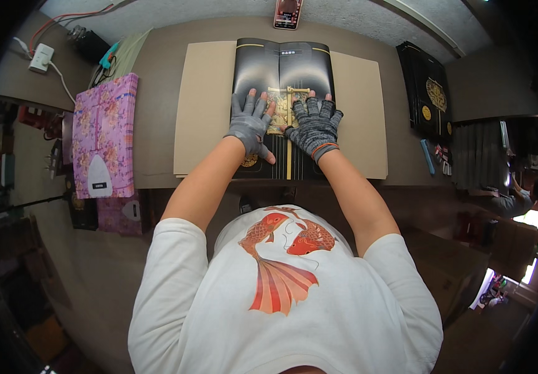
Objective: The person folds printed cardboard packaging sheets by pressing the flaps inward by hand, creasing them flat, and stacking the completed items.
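A glossy black printed sheet (309, 68), with a crease down its middle and gold ornament, lies on tan cardboard (362, 118). My left hand (250, 124), in a plain grey fingerless glove, presses flat on the sheet's left half with fingers spread. Beside it, my right hand (315, 124) rests palm down on the right half, its fingers apart in a dark speckled knit glove with an orange-edged cuff. Between the two hands shows a gold patterned panel (278, 118). Neither hand grips anything. Parts of the sheet are hidden beneath both hands.
A stack of pink-purple floral covers (103, 128) stands at the left edge of the table. Black pieces with gold emblems (428, 93) are piled at the right. A phone (287, 14) is at the far side, and a white power adapter (42, 57) at the far left.
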Available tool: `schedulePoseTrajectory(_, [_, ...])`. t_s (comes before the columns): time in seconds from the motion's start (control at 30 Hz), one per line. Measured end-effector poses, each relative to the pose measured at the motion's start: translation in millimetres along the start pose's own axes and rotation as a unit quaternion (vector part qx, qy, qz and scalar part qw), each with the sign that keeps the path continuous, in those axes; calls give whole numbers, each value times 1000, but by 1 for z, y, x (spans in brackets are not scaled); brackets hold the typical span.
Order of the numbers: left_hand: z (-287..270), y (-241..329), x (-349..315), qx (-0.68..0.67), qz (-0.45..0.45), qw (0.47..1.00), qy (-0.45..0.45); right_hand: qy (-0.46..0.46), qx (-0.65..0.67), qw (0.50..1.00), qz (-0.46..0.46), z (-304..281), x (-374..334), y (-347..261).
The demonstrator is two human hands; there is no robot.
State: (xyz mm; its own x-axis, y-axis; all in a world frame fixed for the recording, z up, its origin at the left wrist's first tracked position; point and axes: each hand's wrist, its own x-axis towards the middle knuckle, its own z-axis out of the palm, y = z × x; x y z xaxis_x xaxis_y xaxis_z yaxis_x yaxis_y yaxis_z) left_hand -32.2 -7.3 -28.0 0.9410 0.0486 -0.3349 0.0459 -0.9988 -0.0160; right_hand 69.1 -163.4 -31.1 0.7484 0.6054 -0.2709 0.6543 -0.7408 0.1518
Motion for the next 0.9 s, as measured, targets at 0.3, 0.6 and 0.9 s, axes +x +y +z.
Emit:
schedulePoseTrajectory(0.3, [-3,3,-2,8,-2,1000,-10,20,7,1000,-2,3,-2,0])
schedulePoseTrajectory(0.6, [-6,1,-3,7,-2,1000,-10,144,113,983,-32,28,8,28])
schedulePoseTrajectory(0.9, [-1,-3,-1,-1,0,1000,-15,179,263,947,-45,24,8,50])
